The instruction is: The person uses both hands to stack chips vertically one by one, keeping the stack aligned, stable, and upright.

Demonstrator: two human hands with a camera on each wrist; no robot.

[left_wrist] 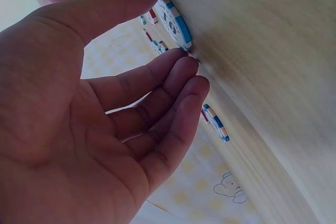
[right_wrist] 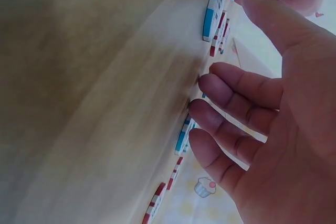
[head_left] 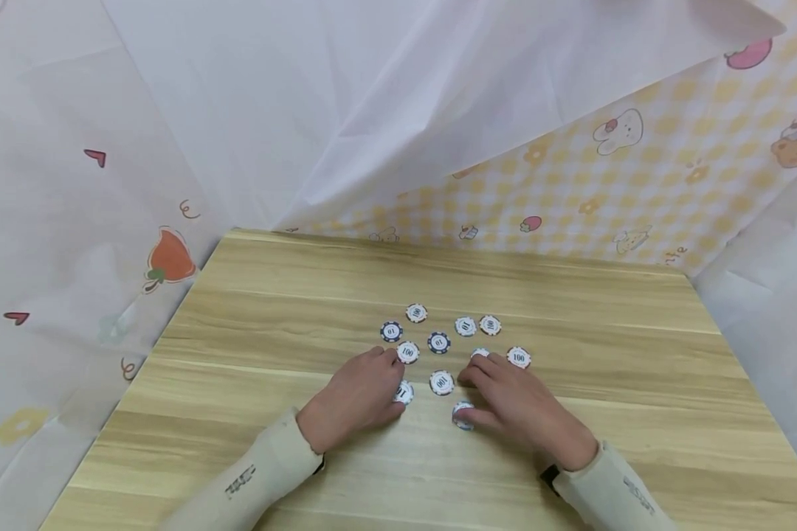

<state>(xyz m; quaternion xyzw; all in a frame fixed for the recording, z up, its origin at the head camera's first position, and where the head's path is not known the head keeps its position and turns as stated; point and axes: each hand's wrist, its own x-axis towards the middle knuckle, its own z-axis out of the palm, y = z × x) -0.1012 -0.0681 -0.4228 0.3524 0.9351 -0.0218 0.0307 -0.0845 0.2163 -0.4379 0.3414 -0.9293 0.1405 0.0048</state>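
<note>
My left hand (head_left: 361, 391) has its thumb and index finger at opposite edges of a light-blue-and-white poker chip (left_wrist: 172, 20) marked 10, which lies flat on the table. The other fingers bend loosely next to it. Just beyond those fingers is a white chip marked 100 (head_left: 408, 352). To the right, my right hand (head_left: 514, 402) hovers low with loosely bent fingers, gripping nothing. Its thumb is over a light-blue chip (right_wrist: 214, 9), partly covering it in the head view. Its fingertips partly hide another light-blue chip (head_left: 480, 353). Between the hands lies a 100 chip (head_left: 441, 383).
Farther back on the wooden table (head_left: 272, 295) lie several more chips, among them a dark-blue 10 chip (head_left: 391, 332), another dark-blue chip (head_left: 439, 342) and a 100 chip (head_left: 416, 313). A red-edged 100 chip (head_left: 519, 358) is right of the right hand. Patterned cloth (head_left: 571, 199) hangs behind.
</note>
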